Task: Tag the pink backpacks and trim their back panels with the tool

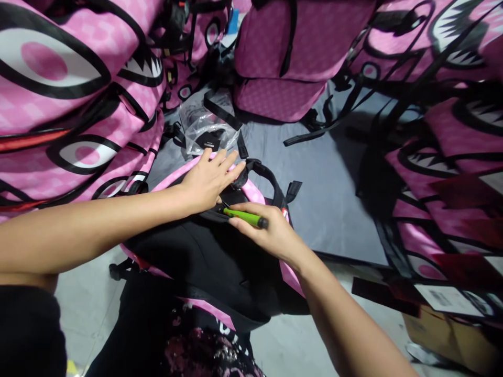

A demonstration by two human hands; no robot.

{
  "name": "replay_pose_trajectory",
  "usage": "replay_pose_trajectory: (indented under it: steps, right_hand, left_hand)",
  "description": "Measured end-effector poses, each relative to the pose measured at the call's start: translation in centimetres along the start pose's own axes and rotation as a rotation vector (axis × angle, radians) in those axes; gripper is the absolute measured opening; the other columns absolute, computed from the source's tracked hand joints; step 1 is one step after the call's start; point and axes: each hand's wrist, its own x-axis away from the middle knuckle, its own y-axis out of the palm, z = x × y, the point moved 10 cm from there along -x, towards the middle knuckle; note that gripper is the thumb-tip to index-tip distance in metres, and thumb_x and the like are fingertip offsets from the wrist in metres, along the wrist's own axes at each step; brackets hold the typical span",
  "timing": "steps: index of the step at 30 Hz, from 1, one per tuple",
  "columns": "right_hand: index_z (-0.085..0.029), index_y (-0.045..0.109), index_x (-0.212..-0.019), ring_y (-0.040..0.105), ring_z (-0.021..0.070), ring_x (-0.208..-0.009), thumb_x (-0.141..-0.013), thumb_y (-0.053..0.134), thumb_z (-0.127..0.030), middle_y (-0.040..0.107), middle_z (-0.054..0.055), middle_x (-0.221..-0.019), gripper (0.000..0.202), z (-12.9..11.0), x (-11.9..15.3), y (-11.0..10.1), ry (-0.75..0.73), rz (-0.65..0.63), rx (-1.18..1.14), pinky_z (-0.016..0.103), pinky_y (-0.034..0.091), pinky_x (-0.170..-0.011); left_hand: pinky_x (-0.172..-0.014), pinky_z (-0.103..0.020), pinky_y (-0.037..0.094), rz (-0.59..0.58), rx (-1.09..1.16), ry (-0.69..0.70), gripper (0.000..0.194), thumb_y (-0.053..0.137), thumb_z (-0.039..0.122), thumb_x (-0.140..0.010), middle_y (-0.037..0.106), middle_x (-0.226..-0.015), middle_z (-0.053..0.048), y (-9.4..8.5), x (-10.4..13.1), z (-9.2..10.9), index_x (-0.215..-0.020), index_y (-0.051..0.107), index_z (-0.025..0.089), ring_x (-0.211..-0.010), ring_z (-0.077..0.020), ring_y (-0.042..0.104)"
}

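A black backpack with pink trim lies across the front edge of the table, and its near part hangs toward my lap. My left hand rests on its upper edge, palm down with the fingers spread. My right hand is closed around a green-handled tool with a black end and a thin tip. The tip points left to the black fabric just beside my left thumb. What exactly it touches there is too small to tell. A black carry loop curves up to the right of my hands.
A clear plastic bag lies just beyond the backpack on the grey tabletop. Pink shark-face backpacks pile up on the left. Another pink bag stands at the back, its strap trailing. More backpacks line the right.
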Motion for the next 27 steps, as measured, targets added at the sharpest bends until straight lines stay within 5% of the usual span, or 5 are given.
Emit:
replay_pose_trajectory:
  steps: [5, 13, 19, 24, 27]
  right_hand:
    - [-0.018, 0.071, -0.105, 0.070, 0.0254, -0.094, -0.088, 0.059, -0.019, 0.075, 0.008, -0.103, 0.021, -1.3, 0.2, 0.0, -0.083, 0.040, 0.299, 0.042, 0.057, -0.085]
    - [-0.021, 0.069, -0.107, 0.068, 0.0228, -0.092, -0.089, 0.059, -0.018, 0.075, 0.005, -0.102, 0.020, -1.3, 0.6, -0.6, -0.118, 0.056, 0.255, 0.040, 0.057, -0.086]
    - [-0.019, 0.069, -0.106, 0.068, 0.0235, -0.092, -0.089, 0.059, -0.017, 0.075, 0.007, -0.103, 0.019, -1.5, 0.2, -0.2, -0.127, 0.021, 0.260, 0.042, 0.057, -0.086]
    - [-0.021, 0.069, -0.107, 0.068, 0.0234, -0.093, -0.090, 0.059, -0.018, 0.075, 0.006, -0.103, 0.020, -1.2, 0.0, -0.2, -0.098, 0.014, 0.256, 0.042, 0.057, -0.086]
    - [-0.021, 0.070, -0.107, 0.068, 0.0229, -0.094, -0.089, 0.059, -0.019, 0.075, 0.006, -0.103, 0.021, -1.1, 0.0, -0.6, -0.076, -0.001, 0.244, 0.041, 0.057, -0.086]
  left_hand:
    - [-0.107, -0.057, 0.029, -0.048, 0.030, -0.136, 0.092, 0.075, 0.037, -0.078, 0.016, -0.163, -0.017, 0.5, -0.2, -1.0, -0.154, 0.025, 0.025, -0.143, -0.0416, 0.023]
    - [-0.104, -0.055, 0.034, -0.041, 0.040, -0.118, 0.090, 0.075, 0.036, -0.077, 0.019, -0.162, -0.017, 0.5, -0.4, -1.2, -0.153, 0.028, 0.024, -0.137, -0.0408, 0.033]
    - [-0.117, -0.061, 0.013, 0.047, 0.018, 0.084, 0.121, 0.080, 0.042, -0.071, 0.005, -0.165, -0.017, 0.2, -1.2, 0.7, -0.157, -0.003, 0.023, -0.150, -0.0374, 0.007]
    - [-0.113, -0.067, 0.017, 0.051, 0.019, 0.090, 0.130, 0.084, 0.044, -0.064, 0.013, -0.162, -0.020, 0.8, -1.8, 0.9, -0.157, -0.005, 0.024, -0.145, -0.0426, 0.021]
    - [-0.112, -0.062, 0.023, 0.059, 0.049, 0.085, 0.117, 0.079, 0.039, -0.071, 0.026, -0.158, -0.020, 0.5, -1.6, 1.0, -0.157, 0.002, 0.023, -0.139, -0.0413, 0.032]
